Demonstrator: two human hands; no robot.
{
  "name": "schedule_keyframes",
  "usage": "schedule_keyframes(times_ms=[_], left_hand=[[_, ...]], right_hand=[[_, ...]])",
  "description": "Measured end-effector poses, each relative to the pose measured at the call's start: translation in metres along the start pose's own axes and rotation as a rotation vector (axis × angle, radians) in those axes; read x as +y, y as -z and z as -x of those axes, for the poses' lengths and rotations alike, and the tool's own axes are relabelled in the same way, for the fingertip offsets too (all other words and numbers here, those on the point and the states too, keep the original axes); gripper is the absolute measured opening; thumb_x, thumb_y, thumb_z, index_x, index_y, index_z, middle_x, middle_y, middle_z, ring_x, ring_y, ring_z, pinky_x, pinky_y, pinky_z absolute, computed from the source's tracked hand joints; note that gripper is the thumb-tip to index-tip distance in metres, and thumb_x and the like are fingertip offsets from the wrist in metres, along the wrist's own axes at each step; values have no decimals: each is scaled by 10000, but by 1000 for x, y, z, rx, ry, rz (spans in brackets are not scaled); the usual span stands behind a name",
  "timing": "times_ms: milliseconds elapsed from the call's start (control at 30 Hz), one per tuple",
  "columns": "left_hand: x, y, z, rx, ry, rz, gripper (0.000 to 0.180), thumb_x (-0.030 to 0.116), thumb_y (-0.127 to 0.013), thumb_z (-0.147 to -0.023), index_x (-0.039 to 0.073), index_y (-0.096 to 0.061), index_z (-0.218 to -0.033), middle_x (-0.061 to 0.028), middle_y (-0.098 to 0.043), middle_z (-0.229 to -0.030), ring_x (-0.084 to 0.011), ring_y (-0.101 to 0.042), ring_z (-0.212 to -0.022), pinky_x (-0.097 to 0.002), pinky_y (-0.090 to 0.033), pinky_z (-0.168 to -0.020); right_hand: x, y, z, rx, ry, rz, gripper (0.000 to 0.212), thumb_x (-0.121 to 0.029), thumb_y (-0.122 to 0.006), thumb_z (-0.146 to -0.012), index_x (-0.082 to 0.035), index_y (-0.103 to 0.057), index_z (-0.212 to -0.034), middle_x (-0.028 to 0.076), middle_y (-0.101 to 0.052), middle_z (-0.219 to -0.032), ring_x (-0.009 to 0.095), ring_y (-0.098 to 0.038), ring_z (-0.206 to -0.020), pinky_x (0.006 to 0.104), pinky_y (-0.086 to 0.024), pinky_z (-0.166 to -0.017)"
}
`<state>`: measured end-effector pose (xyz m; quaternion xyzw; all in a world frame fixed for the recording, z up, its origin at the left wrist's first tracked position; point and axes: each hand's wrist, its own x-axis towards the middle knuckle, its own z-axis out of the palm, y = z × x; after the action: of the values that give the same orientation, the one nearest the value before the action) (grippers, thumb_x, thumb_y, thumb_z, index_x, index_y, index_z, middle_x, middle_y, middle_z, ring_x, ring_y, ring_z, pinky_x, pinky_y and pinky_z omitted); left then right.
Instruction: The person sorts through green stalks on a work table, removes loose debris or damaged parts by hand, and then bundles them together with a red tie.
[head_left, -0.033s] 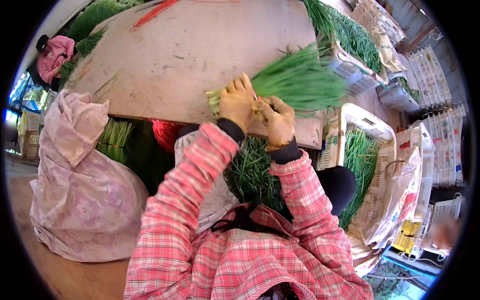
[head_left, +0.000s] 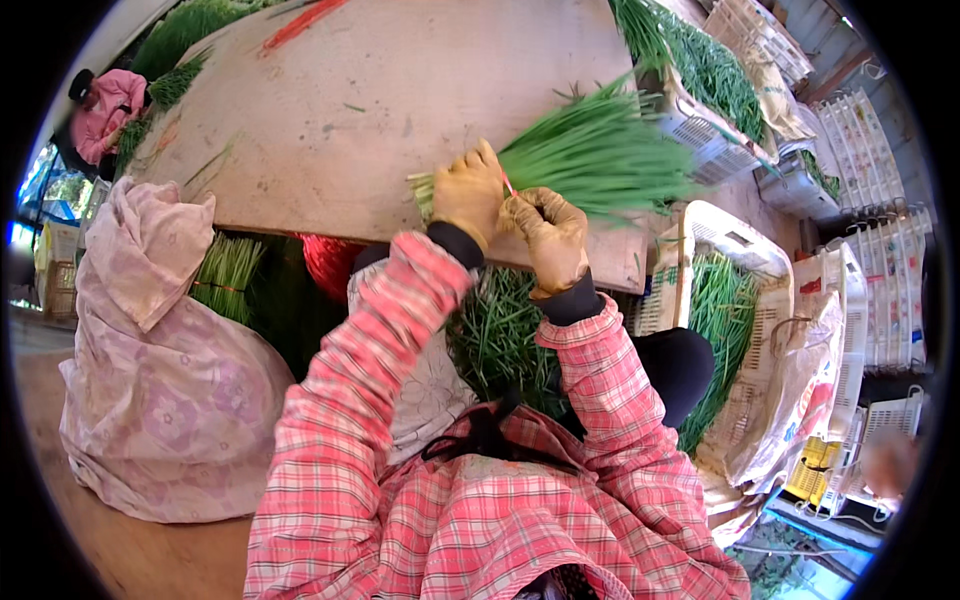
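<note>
Head view, only one here. The left hand (head_left: pixel 468 195) is wrapped round a bundle of green stalks (head_left: pixel 590 150), up near the pale butt ends. The right hand (head_left: pixel 552 235) is just beside it, fingers bunched and pinching a red tie (head_left: pixel 509 184) that crosses the stalks. Both hands are gloved.

The bundle's lying at the near right corner of the table (head_left: pixel 330 150), and its leaf tips poke out past the right edge. Both wrists cross the near edge. Room's tight on that side: a white crate (head_left: pixel 740 230) of greens sits right by the corner, another crate (head_left: pixel 700 140) is further up, and more greens (head_left: pixel 505 340) are heaped below the edge. Way roomier to the left, where the tabletop stretches off toward some red strips (head_left: pixel 300 25) at the far side. A cloth-covered sack (head_left: pixel 180 400) bulges by the near left corner.
</note>
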<state>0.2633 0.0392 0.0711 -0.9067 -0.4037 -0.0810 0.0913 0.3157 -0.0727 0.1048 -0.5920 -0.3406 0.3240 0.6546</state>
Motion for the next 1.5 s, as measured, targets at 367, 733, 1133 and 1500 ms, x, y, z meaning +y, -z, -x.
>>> schedule_keyframes(times_ms=[367,733,1133,1500], left_hand=[[-4,-4,-1,213,-152,-306,887,487,-574,-758,-44,-220,-1374,-151,-489,-1246,-261,-446,-1184,-479,-313,-960],[-16,-9,-14,-23,-267,-16,986,489,-701,-639,-63,-268,-1331,-131,-549,-989,-260,-582,-856,-340,-479,-737],[-20,-14,3,91,-381,419,909,343,-703,-686,-79,-233,-1341,-244,-404,-1285,-362,-395,-1191,-423,-308,-998],[-10,-6,-4,-64,-201,390,912,348,-739,-650,-59,-280,-1325,-192,-461,-1241,-314,-448,-1151,-387,-342,-976]], right_hand=[[19,16,16,28,-47,-193,150,-120,-573,-873,26,-598,-901,26,-613,-797,66,-503,-668,214,-417,-607],[73,27,44,-17,-35,125,138,-100,-535,-853,18,-604,-834,31,-594,-695,93,-519,-654,239,-429,-596],[80,48,50,-150,-410,397,263,-185,-677,-765,28,-655,-917,71,-629,-653,93,-532,-514,278,-450,-508],[58,16,20,55,-88,-544,224,-159,-585,-859,29,-611,-977,51,-636,-927,123,-566,-805,243,-441,-726]])
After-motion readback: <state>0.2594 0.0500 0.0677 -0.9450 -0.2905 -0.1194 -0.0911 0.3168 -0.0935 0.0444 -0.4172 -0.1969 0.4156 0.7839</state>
